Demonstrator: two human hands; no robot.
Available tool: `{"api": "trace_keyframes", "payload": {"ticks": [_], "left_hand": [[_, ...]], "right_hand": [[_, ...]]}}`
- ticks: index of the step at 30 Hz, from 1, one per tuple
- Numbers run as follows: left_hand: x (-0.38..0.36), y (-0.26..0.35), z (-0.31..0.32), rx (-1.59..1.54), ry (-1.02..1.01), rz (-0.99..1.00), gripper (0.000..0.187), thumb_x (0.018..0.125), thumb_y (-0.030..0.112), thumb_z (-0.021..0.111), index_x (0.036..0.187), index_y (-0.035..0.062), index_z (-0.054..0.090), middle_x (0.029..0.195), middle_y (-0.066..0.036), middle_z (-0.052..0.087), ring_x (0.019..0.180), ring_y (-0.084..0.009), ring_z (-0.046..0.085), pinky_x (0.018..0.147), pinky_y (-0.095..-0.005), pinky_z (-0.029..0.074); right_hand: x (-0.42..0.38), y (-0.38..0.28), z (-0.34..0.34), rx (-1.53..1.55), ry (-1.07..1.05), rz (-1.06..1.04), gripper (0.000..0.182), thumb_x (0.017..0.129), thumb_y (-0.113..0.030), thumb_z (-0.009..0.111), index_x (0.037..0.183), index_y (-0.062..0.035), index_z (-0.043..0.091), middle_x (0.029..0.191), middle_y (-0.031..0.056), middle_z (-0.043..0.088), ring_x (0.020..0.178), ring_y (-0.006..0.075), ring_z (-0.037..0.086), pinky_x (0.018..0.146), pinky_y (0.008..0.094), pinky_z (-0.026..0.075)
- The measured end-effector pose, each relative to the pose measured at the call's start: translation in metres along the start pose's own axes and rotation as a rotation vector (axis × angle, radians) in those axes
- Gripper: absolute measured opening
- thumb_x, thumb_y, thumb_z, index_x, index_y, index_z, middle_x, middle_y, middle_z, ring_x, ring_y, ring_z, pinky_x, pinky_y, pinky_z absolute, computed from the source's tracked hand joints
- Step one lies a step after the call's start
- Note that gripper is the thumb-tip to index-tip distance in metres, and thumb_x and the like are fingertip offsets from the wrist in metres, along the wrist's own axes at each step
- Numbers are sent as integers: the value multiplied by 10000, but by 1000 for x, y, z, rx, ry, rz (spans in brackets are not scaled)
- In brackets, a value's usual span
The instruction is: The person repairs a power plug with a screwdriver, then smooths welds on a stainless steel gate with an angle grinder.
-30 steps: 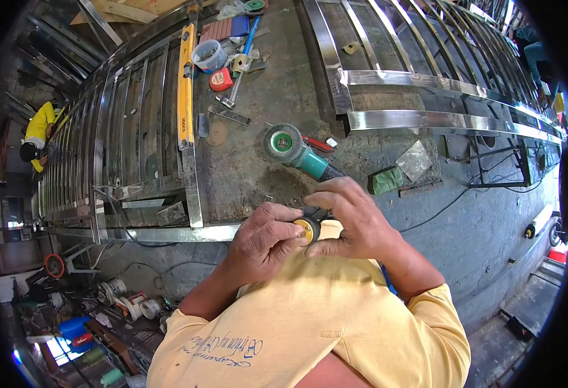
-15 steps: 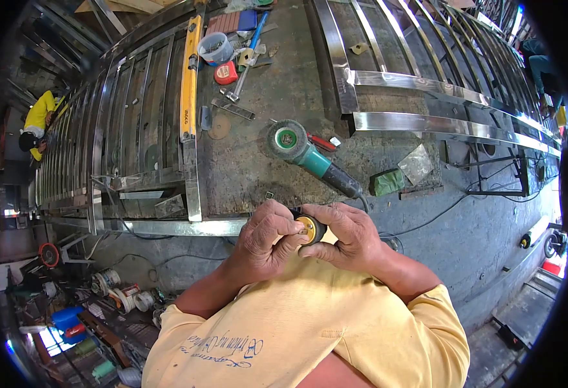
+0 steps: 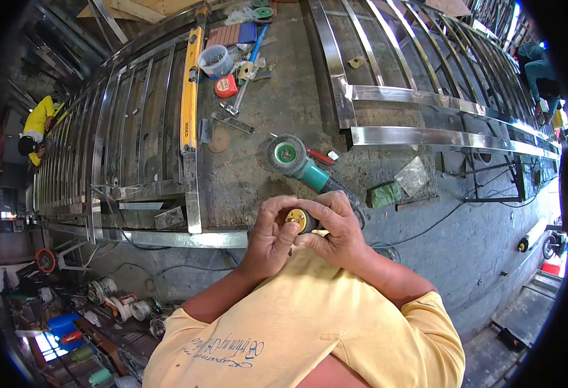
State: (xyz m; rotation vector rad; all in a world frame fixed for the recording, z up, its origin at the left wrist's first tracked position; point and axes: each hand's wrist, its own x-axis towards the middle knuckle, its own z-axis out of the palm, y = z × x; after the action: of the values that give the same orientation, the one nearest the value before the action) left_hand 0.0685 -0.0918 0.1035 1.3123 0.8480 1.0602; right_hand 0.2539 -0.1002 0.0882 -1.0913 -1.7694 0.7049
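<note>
Close to my chest I hold a round black electrical plug with a yellow face (image 3: 295,218), the face turned toward the left. My left hand (image 3: 271,231) is closed on its face side, thumb pressed at the yellow part. Around the black body wrap the thumb and fingers of my right hand (image 3: 333,226). Just beyond my hands, an angle grinder (image 3: 313,174) with a green disc lies on the worktable (image 3: 252,174), its rear end partly hidden by my right hand.
Shiny metal frames (image 3: 420,97) and railing bars (image 3: 142,116) flank the table. A yellow spirit level (image 3: 190,97), red tape measure (image 3: 226,86), hammer (image 3: 245,84), tub of small parts (image 3: 215,61) and green cloth (image 3: 385,194) lie around. A person in yellow (image 3: 38,126) works at far left.
Both hands have shifted slightly left with the plug, and its yellow face now shows more fully. My right hand now overlaps the grinder's rear end.
</note>
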Motion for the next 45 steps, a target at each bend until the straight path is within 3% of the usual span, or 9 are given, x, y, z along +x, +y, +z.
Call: {"api": "trace_keyframes", "payload": {"ticks": [2,8,11,14,23,31,32,37,45], "left_hand": [[-6,-16,-4,-215,7,-160,470,1106,280,500,1493,20,442,1411,-83,528,1218,-143,537,1083,-303,406],[-13,-56,-34,-518,3,-289,483,1116,356,453,1446,4,476,1291,-91,612,1240,-180,571,1082,-334,426],[-6,-51,-39,-625,72,-135,453,1116,383,441,1351,4,523,1179,-92,640,1149,-222,623,1038,-369,459],[-7,-43,-56,-807,-21,-158,466,1092,491,431,1181,46,537,1109,-95,632,961,-228,640,891,-385,489],[-9,-33,-65,-523,-270,-235,462,1094,553,378,1215,110,428,787,-12,504,703,-91,496,670,-235,419],[-13,-2,-59,-350,-293,-454,399,1047,338,520,1359,95,465,929,8,492,797,-62,440,686,-221,385],[-16,-3,-60,-273,-230,-438,362,1036,301,518,1340,106,488,946,16,495,774,-58,444,659,-218,382],[-14,-24,-58,-152,-78,-192,347,1044,309,513,1305,82,484,989,2,495,822,-62,452,736,-241,422],[-3,-16,-40,-107,-180,-210,330,957,201,511,1261,78,535,929,40,491,761,-39,430,670,-215,386]], "right_hand": [[6,8,6,-145,-16,-58,688,786,-488,804,1331,-97,655,1044,106,600,978,311,559,896,428,440],[46,46,16,74,37,-30,477,954,-299,714,1345,-44,620,1086,189,611,1036,386,579,894,457,486],[74,120,35,-185,203,260,251,1020,-177,573,1181,8,627,1068,237,645,979,417,628,888,444,505],[44,230,64,-577,-110,498,253,956,-260,638,1042,-23,620,1051,307,642,992,505,630,835,581,512],[35,272,51,-539,-310,383,286,894,-224,659,1087,-20,606,964,288,687,946,497,649,824,570,521],[20,192,31,-370,-29,489,263,929,-212,677,1045,-1,570,897,268,691,850,506,658,761,530,538],[16,177,25,-369,38,449,251,946,-176,700,1063,6,572,855,204,710,760,355,699,675,433,537],[9,100,-35,174,325,570,241,953,-82,734,1153,-18,616,842,14,657,738,29,542,656,218,463],[35,-54,-105,136,463,16,458,1003,-359,677,1243,4,531,1078,171,631,1010,250,636,919,367,536]]}}
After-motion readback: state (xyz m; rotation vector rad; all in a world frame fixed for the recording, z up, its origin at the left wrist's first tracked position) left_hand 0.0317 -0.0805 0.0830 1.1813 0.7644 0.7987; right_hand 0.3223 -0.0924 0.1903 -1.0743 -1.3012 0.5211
